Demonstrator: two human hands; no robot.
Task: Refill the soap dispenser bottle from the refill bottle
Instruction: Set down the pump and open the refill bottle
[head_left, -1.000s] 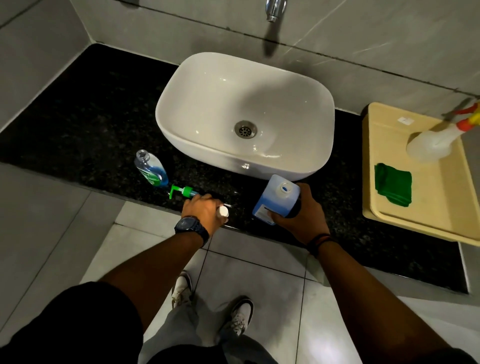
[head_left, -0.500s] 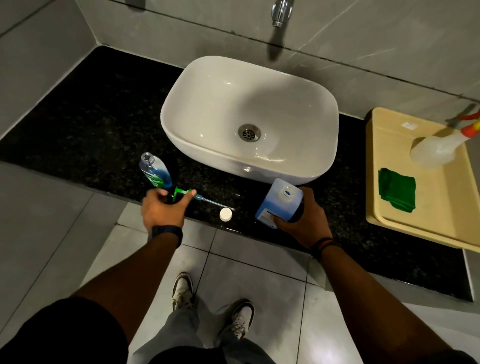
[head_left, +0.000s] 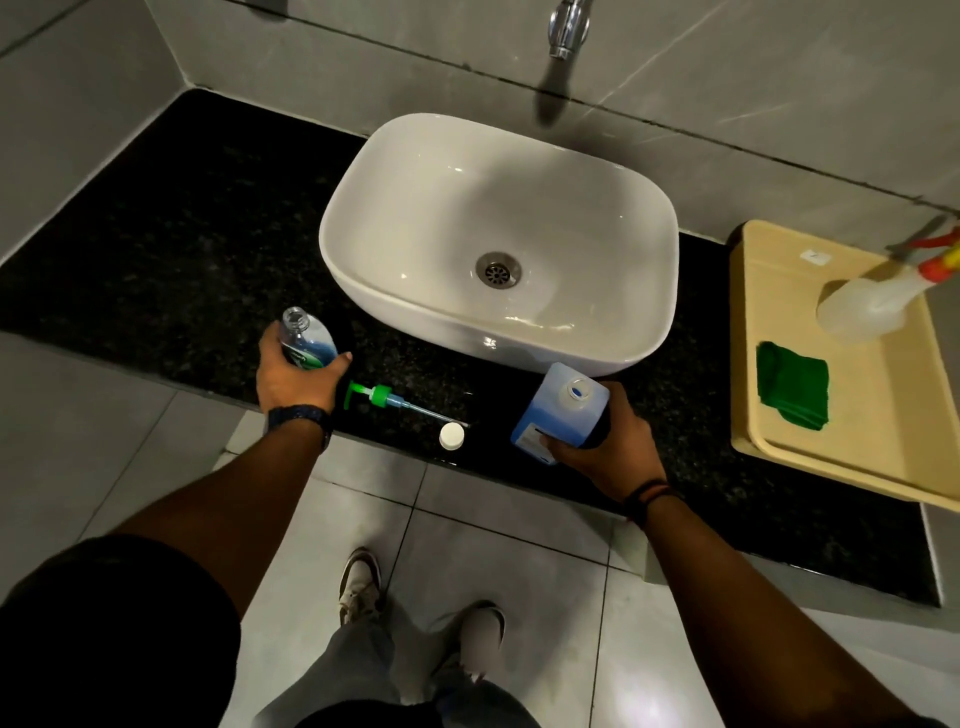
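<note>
The clear soap dispenser bottle (head_left: 306, 338), holding some blue liquid, stands with its neck uncapped on the black counter left of the basin. My left hand (head_left: 296, 376) wraps around its lower body. The blue refill bottle (head_left: 563, 402), its mouth uncapped too, stands in front of the basin, and my right hand (head_left: 602, 441) grips its right side. Between the two bottles lie the green pump head with its long tube (head_left: 389, 399) and a small white cap (head_left: 451, 435), both flat on the counter near the front edge.
A white basin (head_left: 498, 244) sits mid-counter under a chrome tap (head_left: 566, 26). At the right a beige tray (head_left: 862, 447) holds a folded green cloth (head_left: 792, 384) and a spray bottle (head_left: 878, 306). The black granite counter (head_left: 156, 249) stretches left.
My left hand let go of the white cap on the counter, moved left past the pump head and took hold of the dispenser bottle. My right hand stayed on the refill bottle.
</note>
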